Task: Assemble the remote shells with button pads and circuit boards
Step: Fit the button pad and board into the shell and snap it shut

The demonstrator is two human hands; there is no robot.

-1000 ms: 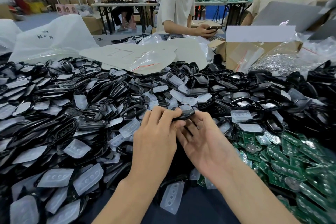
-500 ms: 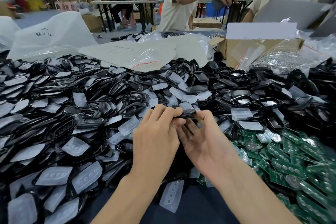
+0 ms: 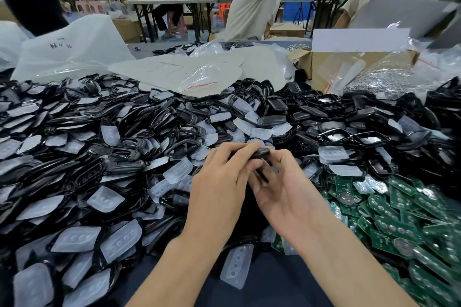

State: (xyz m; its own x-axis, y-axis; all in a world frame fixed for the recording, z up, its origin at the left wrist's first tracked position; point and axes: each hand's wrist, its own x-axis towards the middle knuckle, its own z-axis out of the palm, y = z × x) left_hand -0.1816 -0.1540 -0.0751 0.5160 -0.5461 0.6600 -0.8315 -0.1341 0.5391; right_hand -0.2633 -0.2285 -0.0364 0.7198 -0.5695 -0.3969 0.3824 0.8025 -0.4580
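While both hands meet above the middle of the tabletop (image 3: 274, 289), a black remote shell (image 3: 260, 152) sits pinched between them, lifted clear of the parts below. The left hand (image 3: 219, 194) comes in knuckles up, its fingers curled over the shell's left end with the thumb beneath. The right hand (image 3: 287, 197) lies palm up, its fingers curled up round the shell's right end. The fingers cover most of the shell, so what it holds inside cannot be told.

Open room is scarce. The only bare surface is a dark strip along the near edge, under and between the forearms, and one translucent button pad (image 3: 237, 266) lies on it between the two arms. Left of the left forearm a heap of black shells (image 3: 124, 144), mixed with more pads, runs out to the left edge and back across the middle, closing in right up to the hands. Right of the right forearm green circuit boards (image 3: 399, 219) crowd the near right corner, close against the arm, with more black shells piled beyond them along the right edge.

Toward the far edge a flat plastic bag (image 3: 189, 75) overlaps the heap's back rim. A large white bag (image 3: 69, 50) stands at the far left. A cardboard box (image 3: 321, 67) and a bag of metal parts (image 3: 389, 82) fill the far right.
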